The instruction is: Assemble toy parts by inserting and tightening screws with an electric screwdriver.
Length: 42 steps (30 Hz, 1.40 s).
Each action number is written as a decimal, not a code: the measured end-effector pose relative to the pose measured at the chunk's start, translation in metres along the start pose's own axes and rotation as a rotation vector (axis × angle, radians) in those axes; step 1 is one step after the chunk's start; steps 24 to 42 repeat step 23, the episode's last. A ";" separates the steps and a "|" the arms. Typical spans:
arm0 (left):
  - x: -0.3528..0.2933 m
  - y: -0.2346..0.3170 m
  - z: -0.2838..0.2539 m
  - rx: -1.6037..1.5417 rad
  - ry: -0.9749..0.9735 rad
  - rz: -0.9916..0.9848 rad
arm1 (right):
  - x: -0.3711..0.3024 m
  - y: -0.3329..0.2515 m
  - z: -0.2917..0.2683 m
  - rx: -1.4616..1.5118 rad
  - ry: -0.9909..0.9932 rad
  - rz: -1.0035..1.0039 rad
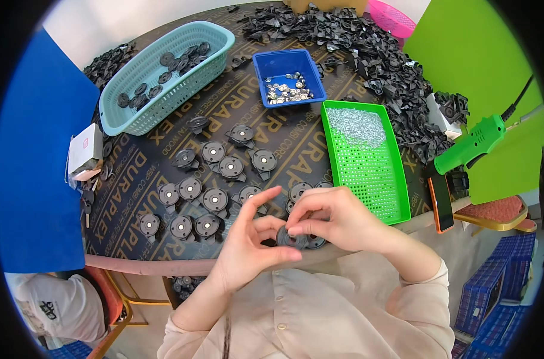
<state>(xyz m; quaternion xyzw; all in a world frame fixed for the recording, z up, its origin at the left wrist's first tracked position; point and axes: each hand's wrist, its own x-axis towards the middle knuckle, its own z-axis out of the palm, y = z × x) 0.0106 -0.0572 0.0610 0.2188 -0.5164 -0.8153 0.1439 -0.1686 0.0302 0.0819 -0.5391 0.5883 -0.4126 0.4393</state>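
A black round plastic part [291,239] is held near the table's front edge, in front of my chest. My left hand [248,242] curls round its left side, index finger raised and thumb below. From the right, my right hand [338,220] has thumb and index finger pinched together at the part's upper side; whether a small piece sits between those fingertips is hidden. Several similar black round parts with pale metal centres [214,200] lie across the table left of my hands. More of them [299,191] sit partly hidden behind my right hand.
A light-blue basket [116,122] with black discs stands far left. Near it is a blue bin [293,103] of small metal caps. A green perforated tray [367,179] holds screws. At right are a green electric screwdriver [472,143] and a phone [441,203]. Black parts [391,90] pile behind.
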 end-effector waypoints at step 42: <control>0.003 -0.015 0.008 -0.432 0.072 -0.082 | 0.001 0.000 -0.004 -0.014 0.260 -0.134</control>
